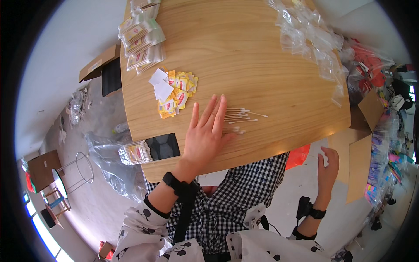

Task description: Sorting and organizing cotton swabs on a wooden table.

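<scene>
My left hand [205, 135] lies palm down on the table with its fingers stretched out. From beneath it, several loose cotton swabs [244, 115] stick out to the right; their other ends are hidden under the hand. Beyond the table's front edge, on the right, my right hand [328, 169] hangs in the air with thumb and curved fingers apart, and nothing shows in it. A pile of yellow and white printed cards [176, 91] lies just past my left fingertips. Left of that hand, a clear bag of cotton swabs [136, 153] rests beside a flat black piece [163, 147] at the table's edge.
Filled swab packets [144, 41] are stacked at the far left of the wooden table [227, 48]. Crumpled clear plastic bags [305, 35] spread along the far right. An open cardboard box [360, 144] stands off the right edge, and plastic sheeting [109, 161] hangs off the left.
</scene>
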### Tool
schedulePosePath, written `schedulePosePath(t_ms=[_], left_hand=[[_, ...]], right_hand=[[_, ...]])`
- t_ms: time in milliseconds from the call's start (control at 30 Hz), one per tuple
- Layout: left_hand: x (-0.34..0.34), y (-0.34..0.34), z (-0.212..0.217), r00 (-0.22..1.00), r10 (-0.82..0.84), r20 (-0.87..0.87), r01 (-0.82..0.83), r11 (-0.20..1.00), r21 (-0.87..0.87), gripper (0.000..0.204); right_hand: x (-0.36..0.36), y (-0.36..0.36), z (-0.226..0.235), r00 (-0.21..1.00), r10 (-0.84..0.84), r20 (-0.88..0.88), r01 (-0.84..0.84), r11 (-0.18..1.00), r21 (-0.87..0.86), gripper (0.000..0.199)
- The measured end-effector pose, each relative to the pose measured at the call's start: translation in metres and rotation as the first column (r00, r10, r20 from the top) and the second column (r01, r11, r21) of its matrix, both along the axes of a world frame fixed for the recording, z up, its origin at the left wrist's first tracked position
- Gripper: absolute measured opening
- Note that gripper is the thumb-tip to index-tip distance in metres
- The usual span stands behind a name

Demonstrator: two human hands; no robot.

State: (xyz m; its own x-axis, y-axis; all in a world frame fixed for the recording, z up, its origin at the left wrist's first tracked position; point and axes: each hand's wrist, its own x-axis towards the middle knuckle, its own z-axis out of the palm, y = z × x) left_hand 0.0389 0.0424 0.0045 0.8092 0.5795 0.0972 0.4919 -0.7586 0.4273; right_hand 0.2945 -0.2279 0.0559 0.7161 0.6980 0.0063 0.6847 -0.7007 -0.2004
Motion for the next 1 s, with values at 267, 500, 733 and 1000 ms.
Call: schedulePosePath(t_ms=[267, 500, 733, 1000], left_hand=[[0.005, -0.024, -0.002, 0.997, 0.012, -0.081, -0.01, 1.0, 0.02, 0.098], [-0.004, -0.045, -0.002, 0.985, -0.008, -0.17, 0.014, 0.999, 0.032, 0.096], [-0.003, -0.048, -0.007, 0.995, 0.031, -0.099, -0.033, 0.999, -0.027, 0.1], [0.012, -0.036, 0.0, 0.989, 0.035, -0.146, -0.031, 0.999, 0.029, 0.097]], right_hand=[[-0.058, 0.157, -0.032, 0.877, 0.462, -0.131, -0.373, 0.827, 0.421, 0.011], [-0.038, 0.174, -0.037, 0.884, 0.398, -0.246, -0.269, 0.863, 0.428, 0.004], [-0.083, 0.192, -0.034, 0.746, 0.618, -0.249, -0.488, 0.761, 0.428, 0.006], [-0.119, 0.168, -0.056, 0.573, 0.405, -0.713, 0.44, 0.582, 0.684, 0.037]])
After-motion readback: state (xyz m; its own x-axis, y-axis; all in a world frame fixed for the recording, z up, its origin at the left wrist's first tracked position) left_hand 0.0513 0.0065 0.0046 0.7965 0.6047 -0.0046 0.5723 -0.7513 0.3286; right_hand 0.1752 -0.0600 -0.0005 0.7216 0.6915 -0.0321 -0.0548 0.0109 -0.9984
